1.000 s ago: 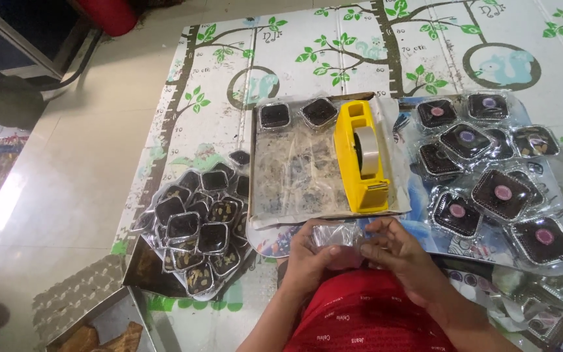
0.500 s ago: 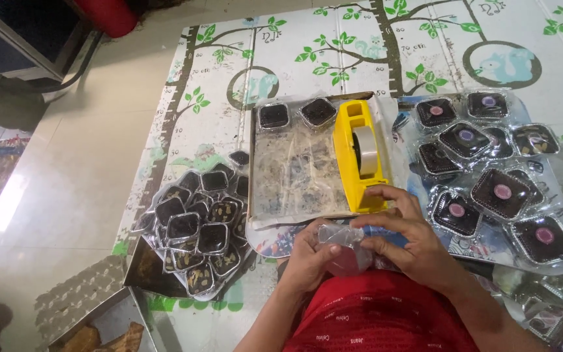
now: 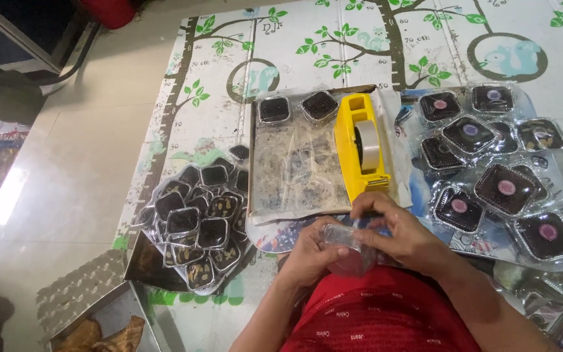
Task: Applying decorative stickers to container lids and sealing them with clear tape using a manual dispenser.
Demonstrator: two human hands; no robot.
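Both hands meet low in the middle of the head view, over a red garment. My left hand [image 3: 313, 253] holds a small clear plastic container [image 3: 341, 242] from the left side. My right hand [image 3: 400, 234] presses on the same container from the right, fingers curled over its top. Just beyond the hands stands a yellow tape dispenser [image 3: 360, 146] with a roll of clear tape, its cutting end close to my right fingers. The dispenser rests on a flat board [image 3: 294, 169] covered in clear plastic.
Two small dark-filled containers [image 3: 298, 106] sit at the board's far edge. A heap of open square containers [image 3: 198, 215] lies to the left. Sealed containers with round stickers [image 3: 496, 176] spread on the right. A metal tray [image 3: 109, 322] is at the lower left.
My right hand reached up to the tape dispenser's cutter half a second ago and has come back down onto the container. The left hand stayed in place.
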